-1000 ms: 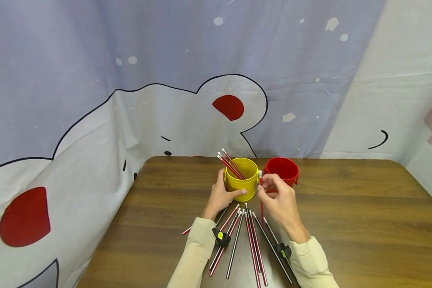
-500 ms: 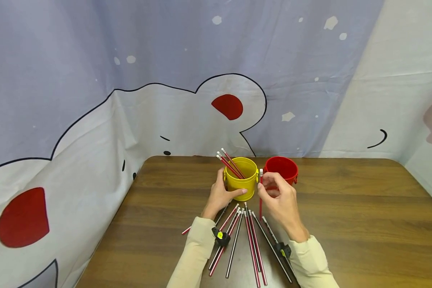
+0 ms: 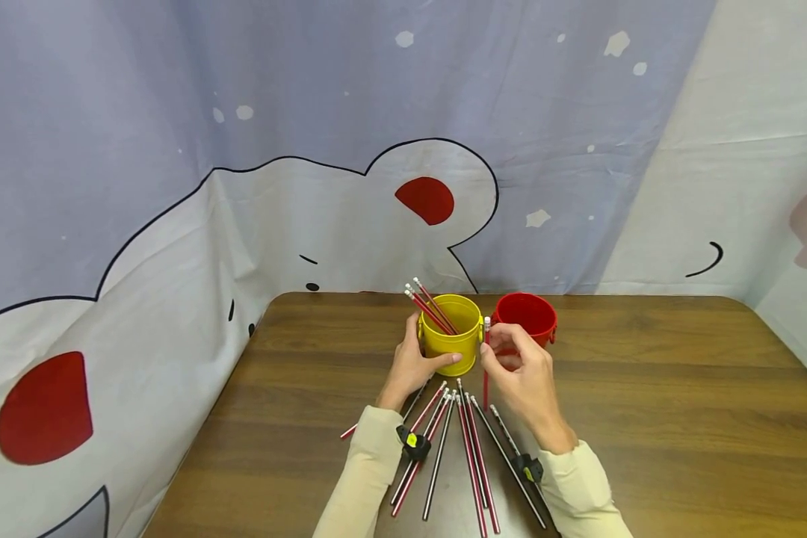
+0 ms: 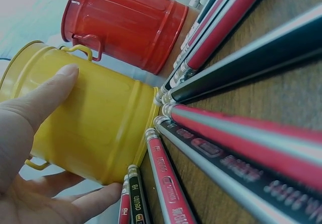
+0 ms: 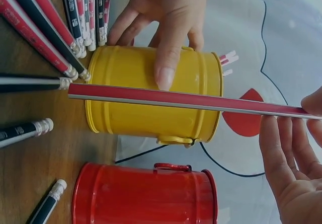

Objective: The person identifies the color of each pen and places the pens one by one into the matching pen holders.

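Note:
My left hand (image 3: 413, 370) holds a small yellow metal bucket (image 3: 469, 351), thumb across its front and fingers round its left side. Several red striped pencils (image 3: 437, 314) lean in that bucket, white eraser ends up. Between thumb and fingertips, my right hand (image 3: 526, 377) pinches a red pencil (image 3: 486, 388) with a silver stripe. It stands nearly upright with its eraser on top, just right of the yellow bucket and above the table. In the right wrist view the pencil (image 5: 166, 97) crosses in front of the bucket (image 5: 146, 65) and its lower end looks flat.
A red bucket (image 3: 526, 308) stands right of the yellow one, partly behind my right hand. Several red and black pencils (image 3: 436, 467) lie fanned on the wooden table (image 3: 679, 403), erasers toward the buckets. A printed curtain (image 3: 350, 239) hangs behind the table's far edge.
The pencil in my right hand has shifted slightly, its lower end now higher than a second ago. My left hand and both buckets have stayed put.

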`<control>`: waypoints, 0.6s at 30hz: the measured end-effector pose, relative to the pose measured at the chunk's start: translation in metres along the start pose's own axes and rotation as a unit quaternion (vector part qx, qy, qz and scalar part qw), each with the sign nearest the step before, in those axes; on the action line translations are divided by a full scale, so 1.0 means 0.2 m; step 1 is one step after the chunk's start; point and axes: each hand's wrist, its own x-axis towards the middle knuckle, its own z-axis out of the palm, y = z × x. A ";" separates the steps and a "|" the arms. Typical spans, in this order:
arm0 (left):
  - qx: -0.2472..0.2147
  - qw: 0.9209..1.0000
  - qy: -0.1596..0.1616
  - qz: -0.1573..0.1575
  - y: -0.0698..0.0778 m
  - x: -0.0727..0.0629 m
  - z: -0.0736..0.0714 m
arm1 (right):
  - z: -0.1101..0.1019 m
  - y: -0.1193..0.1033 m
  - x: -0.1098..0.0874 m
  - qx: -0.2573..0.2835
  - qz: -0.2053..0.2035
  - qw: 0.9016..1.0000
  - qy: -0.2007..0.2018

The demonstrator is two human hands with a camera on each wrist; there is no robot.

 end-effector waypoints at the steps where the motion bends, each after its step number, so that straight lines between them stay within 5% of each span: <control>1: 0.001 1.000 0.000 0.000 0.00 0.00 0.00 | 0.00 0.00 0.00 0.001 -0.001 1.000 0.002; 18: 0.012 1.000 0.000 -0.003 -0.01 0.00 -0.01 | -0.02 -0.08 0.16 -0.002 -0.036 0.999 0.028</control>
